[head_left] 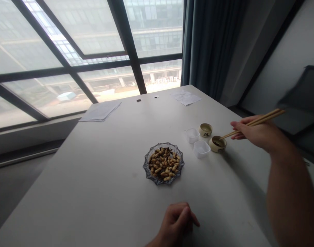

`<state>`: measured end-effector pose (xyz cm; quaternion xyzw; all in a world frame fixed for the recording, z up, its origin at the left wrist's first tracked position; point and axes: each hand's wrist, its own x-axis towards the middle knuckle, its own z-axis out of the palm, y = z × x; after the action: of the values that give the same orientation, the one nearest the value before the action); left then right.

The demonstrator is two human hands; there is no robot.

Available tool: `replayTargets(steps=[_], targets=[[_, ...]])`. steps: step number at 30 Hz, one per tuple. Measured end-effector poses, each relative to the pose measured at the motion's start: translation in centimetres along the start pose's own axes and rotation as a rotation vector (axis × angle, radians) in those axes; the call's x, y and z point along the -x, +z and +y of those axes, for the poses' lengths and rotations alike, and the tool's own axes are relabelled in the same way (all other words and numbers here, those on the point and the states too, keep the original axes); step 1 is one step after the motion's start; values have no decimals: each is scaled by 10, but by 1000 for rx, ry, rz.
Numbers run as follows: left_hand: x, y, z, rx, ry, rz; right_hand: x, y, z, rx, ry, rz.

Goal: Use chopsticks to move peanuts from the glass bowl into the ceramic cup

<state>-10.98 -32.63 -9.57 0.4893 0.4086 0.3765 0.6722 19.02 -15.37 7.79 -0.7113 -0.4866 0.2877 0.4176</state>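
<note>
My right hand (254, 132) is closed around a pair of chopsticks (266, 116). Their tips reach into a small cream cup (218, 146) with dark bits in it; whether they pinch anything cannot be made out. Just behind stands a second cream cup (205, 130) with a dark mark on its side. Two clear plastic boxes (202, 149) sit to the left of the cups. A scalloped glass bowl (145, 164) in mid-table holds peanuts (167, 161) mixed with dark seeds. Near the front, my left hand (178, 221) rests with its fingers curled, nothing visible in them.
All of this stands on a white table (95, 192). Papers (101, 111) lie at its far left, and another crumpled sheet (186, 97) at the far right. Two round holes (139, 100) are near the back edge. Beyond are windows and a dark blue curtain (205, 44).
</note>
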Motion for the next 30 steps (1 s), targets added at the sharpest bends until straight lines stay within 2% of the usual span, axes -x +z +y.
replayTargets(steps=[4,8,13,18,30], targets=[[0,1,0,34,-22,6,26,18,-23,-74,-196,-228],[0,0,-1,39,2,-4,53,56,-39,-36,-320,-478],[0,0,1,-1,19,-9,68,100,-36,34,-414,-646],[1,2,1,3,15,-9,70,116,-28,43,-462,-685],[0,2,2,-20,-1,-8,76,129,-21,70,-498,-647]])
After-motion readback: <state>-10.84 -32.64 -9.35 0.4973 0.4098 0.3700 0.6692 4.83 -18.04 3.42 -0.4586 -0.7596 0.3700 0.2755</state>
